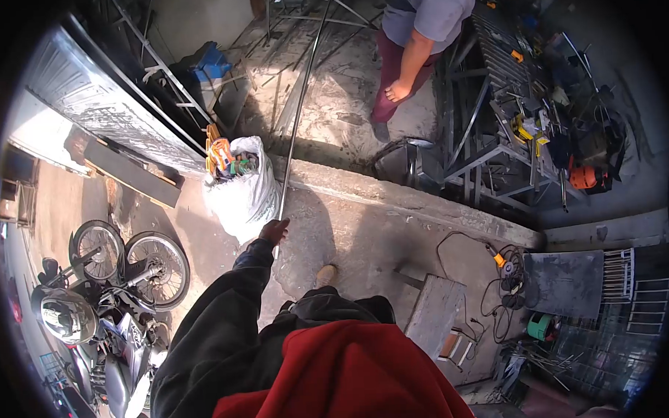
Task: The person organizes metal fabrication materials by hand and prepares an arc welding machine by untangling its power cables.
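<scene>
My left hand (pixel 274 232), just left of centre, has its fingers curled round the long metal bar (pixel 290 148), close to the lower end, and a short stub pokes out below my grip! The bar slants away to the top centre of the frame, crossing above the concrete ledge (pixel 400 195). My right hand is out of sight, so I can't tell how it's held. Just left of the bar, there's a bulging white sack (pixel 242 201), orange stuff at its mouth. Upper right of centre, another person stands, their hand (pixel 398 91) hanging low. Motorbike (pixel 122 349) lower left, silver helmet (pixel 64 316) on it!
</scene>
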Tool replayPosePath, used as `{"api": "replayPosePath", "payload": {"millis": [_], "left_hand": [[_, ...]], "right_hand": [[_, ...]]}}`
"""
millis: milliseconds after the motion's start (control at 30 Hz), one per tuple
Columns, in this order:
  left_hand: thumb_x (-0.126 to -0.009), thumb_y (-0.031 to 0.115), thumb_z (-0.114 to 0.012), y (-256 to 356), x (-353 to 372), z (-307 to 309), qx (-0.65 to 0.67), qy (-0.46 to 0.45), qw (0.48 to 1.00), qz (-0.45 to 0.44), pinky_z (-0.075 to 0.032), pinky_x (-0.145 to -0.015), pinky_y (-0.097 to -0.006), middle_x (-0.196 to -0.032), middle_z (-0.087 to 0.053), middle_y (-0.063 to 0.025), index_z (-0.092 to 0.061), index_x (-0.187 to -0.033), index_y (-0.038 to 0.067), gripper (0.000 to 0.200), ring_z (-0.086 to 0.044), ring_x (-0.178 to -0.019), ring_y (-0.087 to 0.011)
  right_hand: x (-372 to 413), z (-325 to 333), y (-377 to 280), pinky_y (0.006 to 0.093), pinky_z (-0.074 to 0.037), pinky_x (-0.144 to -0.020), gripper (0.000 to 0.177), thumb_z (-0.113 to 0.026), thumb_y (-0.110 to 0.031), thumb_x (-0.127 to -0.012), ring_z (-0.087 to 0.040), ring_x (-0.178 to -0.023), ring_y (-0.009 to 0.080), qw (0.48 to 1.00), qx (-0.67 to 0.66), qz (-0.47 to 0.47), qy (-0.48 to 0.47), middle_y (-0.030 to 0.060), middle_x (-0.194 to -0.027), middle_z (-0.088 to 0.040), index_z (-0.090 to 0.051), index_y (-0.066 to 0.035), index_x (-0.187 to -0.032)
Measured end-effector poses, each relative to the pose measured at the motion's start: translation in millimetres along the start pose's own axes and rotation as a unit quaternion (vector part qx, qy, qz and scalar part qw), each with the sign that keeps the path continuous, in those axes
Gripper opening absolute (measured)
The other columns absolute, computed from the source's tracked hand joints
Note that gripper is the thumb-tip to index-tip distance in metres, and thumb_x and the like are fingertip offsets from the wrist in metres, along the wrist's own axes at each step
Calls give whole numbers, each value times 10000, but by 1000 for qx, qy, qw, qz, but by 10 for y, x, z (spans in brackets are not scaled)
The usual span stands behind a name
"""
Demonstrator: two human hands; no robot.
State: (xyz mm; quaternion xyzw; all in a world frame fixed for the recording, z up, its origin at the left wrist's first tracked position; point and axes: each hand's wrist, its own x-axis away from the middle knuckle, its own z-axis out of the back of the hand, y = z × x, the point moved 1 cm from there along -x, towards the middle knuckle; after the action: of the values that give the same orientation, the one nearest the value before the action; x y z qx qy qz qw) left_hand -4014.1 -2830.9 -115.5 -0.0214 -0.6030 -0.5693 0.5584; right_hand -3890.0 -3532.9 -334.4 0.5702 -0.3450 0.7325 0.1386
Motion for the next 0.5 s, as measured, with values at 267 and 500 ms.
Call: {"api": "replayPosePath", "payload": {"millis": [267, 500], "left_hand": [[-907, 390, -500, -455, 92, 297, 275, 40, 929, 246, -270, -414, -275, -546, -321, 86, -459, -748, 189, 260, -345, -428, -68], [-848, 515, -571, 626, -990, -693, 91, -124, 953, 263, -476, -639, -335, -888, -605, -2, -580, -1062, 154, 420, -581, -757, -141]], "right_hand": [[91, -26, -2058, 424, -508, -788, 392, -547, -342, -865, -612, -962, 298, 992, 105, 62, 42, 126, -1072, -626, -556, -121, -1189], [-775, 5, -4168, 446, -529, -742, 360, -521, -340, -882, -626, -918, 278, 978, 113, 151, 88, 105, -1000, -639, -570, -115, -1159]]}}
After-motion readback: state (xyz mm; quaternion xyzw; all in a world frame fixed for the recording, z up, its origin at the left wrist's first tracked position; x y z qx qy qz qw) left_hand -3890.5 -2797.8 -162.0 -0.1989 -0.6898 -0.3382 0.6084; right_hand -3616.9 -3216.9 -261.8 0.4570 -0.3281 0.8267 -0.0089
